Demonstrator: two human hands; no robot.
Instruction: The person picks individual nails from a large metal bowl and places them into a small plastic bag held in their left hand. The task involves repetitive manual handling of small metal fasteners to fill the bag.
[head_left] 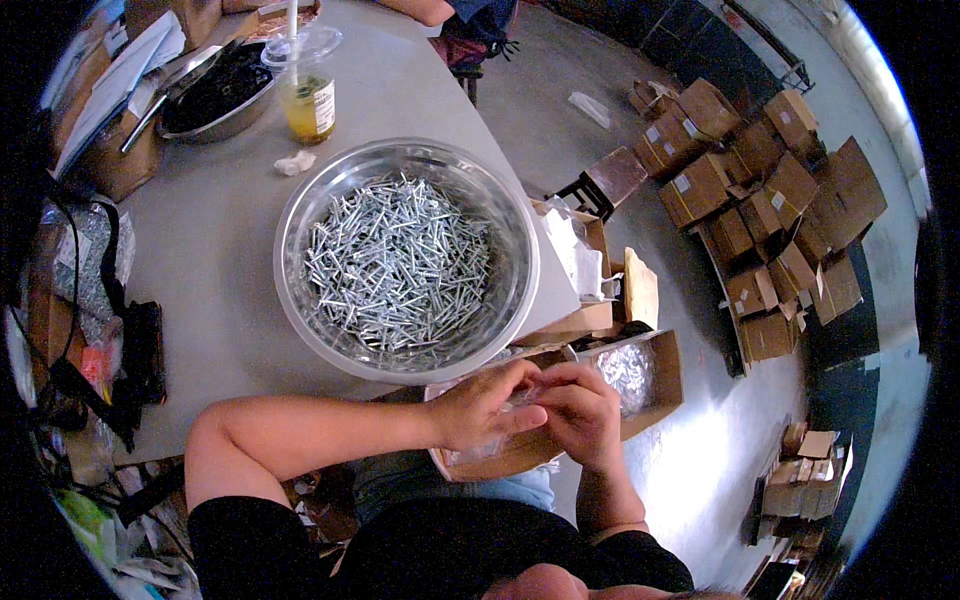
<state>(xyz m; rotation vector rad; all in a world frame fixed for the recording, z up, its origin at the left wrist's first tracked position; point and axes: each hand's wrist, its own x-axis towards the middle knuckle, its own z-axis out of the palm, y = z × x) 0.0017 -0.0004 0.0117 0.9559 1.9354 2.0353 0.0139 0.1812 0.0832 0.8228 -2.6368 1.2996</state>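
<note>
A large steel bowl (300, 215) heaped with shiny silver screws (395, 265) stands on the grey table (215, 300) in front of me. Below its near rim my left hand (482, 405) and my right hand (582, 410) meet, both pinching a small clear plastic bag (525, 398). The hands hover over an open cardboard box (520, 455) on my lap. What the bag contains is hidden by my fingers.
A second open box (640, 375) holding filled clear bags sits to my right. On the far table are a lidded drink cup (308, 85), a dark-filled steel bowl (215, 95) and papers. Stacked cardboard boxes (765, 190) cover the floor at right. Cables and a black strap lie at left.
</note>
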